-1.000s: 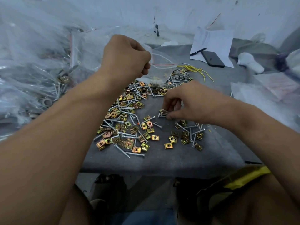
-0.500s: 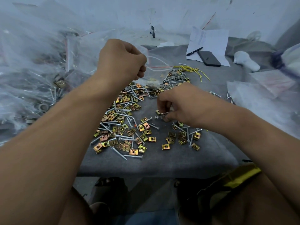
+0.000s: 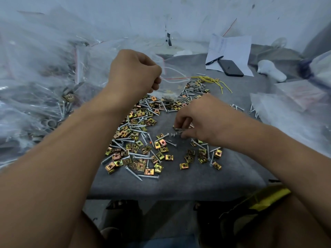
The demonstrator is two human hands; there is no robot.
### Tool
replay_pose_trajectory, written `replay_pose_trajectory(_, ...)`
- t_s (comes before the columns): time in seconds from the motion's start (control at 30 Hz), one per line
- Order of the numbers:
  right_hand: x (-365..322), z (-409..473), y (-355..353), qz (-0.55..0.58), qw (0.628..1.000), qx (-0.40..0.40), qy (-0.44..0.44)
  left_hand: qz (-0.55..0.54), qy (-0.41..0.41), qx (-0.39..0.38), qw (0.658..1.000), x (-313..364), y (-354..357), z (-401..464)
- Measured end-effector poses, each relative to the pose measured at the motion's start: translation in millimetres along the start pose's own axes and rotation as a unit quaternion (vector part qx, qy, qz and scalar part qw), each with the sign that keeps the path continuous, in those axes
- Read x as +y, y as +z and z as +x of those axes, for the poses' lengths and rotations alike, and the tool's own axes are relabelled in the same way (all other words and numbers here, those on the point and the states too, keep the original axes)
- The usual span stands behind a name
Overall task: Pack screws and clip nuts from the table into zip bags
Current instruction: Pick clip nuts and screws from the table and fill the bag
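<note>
Left hand [image 3: 133, 73]: fist closed on the rim of a clear zip bag [image 3: 172, 81], held above the bench [image 3: 179, 183].
Right hand [image 3: 202, 119]: fingertips pinching screws [image 3: 179, 130] low over the bench.

The bench [image 3: 179, 183] under both hands wears a matt grey cloth, felt-like and slightly fuzzy. Between the hands, the clip nuts [image 3: 138, 153] are metal with an iridescent yellow-gold plating, and the screws [image 3: 133, 173] are bright silvery metal. The left hand [image 3: 133, 73] pinches a zip bag [image 3: 172, 83] of clear, glossy thin plastic. Beyond the right hand [image 3: 202, 120] lie matt white paper [image 3: 232, 49] and a smooth black phone [image 3: 231, 68].
</note>
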State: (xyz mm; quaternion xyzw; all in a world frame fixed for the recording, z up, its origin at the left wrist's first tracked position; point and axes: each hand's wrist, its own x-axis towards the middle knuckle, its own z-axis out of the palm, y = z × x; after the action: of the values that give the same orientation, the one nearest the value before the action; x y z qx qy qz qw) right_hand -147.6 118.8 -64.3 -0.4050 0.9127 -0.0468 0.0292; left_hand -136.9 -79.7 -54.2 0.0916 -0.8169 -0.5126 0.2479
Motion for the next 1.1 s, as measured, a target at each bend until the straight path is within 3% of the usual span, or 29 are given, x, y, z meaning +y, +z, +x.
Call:
replay_pose_trajectory(0.07,5.6,-2.5,-4.1,0.044,0.999,0.009,-0.007,0.0,0.0,-0.003,1.0,-0.4,-0.2,0.4)
replay_pose_trajectory(0.13,14.0,-8.1,-11.5,0.169,0.981,0.092,-0.008,-0.001,-0.001,-0.005,1.0,-0.7,-0.9,1.0)
replay_pose_trajectory(0.23,23.8,-15.1,-25.7,0.354,0.901,0.253,-0.002,0.003,-0.002,-0.014,1.0,1.2,0.1,0.7)
replay_pose_trajectory(0.33,25.6,-10.2,-29.8,0.386,0.858,0.337,0.039,0.007,0.004,-0.034,0.999,4.3,3.9,-2.6)
replay_pose_trajectory(0.43,24.8,0.0,-30.2,0.331,0.873,0.353,0.061,0.019,0.023,-0.048,0.998,6.6,6.2,-6.0)
replay_pose_trajectory(0.63,16.1,14.1,-33.4,0.126,0.943,0.304,0.053,0.026,0.032,-0.045,0.998,8.4,7.8,-7.5)
replay_pose_trajectory(0.8,8.4,20.2,-33.3,-0.046,0.96,0.269,0.058,0.044,0.042,-0.045,0.997,9.9,8.9,-8.7)
replay_pose_trajectory(0.97,0.1,23.6,-35.3,-0.007,0.959,0.279,0.052,0.036,0.041,-0.038,0.998,11.5,5.6,-8.8)
replay_pose_trajectory(1.1,-3.4,19.4,-34.8,0.126,0.928,0.348,0.031,0.008,0.016,-0.023,1.0,8.1,-1.4,-5.3)
